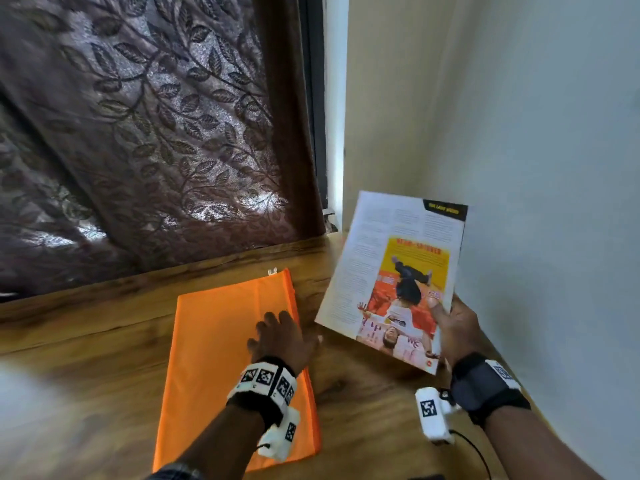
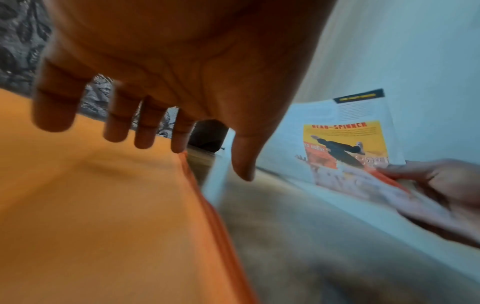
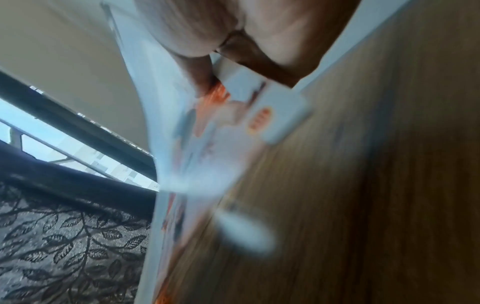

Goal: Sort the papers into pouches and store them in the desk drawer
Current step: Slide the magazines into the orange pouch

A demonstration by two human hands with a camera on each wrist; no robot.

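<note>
One pouch [image 1: 239, 358] and one printed page [image 1: 394, 278] are all you have in view, so by my read you're near the start. The pouch is orange, lies flat on the desk [image 1: 86, 344], and has its zip edge along its right side with the white pull at the far corner. I can't tell from these views whether the zip is open or shut. Your left hand [image 1: 280, 337] sits over the pouch's right half with the fingers straight and spread, gripping nothing. The left wrist view shows the palm above the fabric, and whether the fingertips touch it is unclear through the blur. Your right hand [image 1: 450, 327] pinches the page at its near right edge, thumb on top and fingers underneath, holding it tilted up off the desk just right of the pouch, near the wall [image 1: 554, 168]. The page is not in the pouch, and its near left corner is just beside your left thumb. As far as these views show, nothing is done yet: no paper inside any pouch and nothing stored. Left, as I judge it: get the zip open if it isn't, slide the page in, close it, repeat for any other papers and pouches, then put them in the drawer. No drawer shows in any view, and no other papers or pouches either. The curtain [image 1: 138, 133] hangs behind the desk's far edge, well apart from both hands.
</note>
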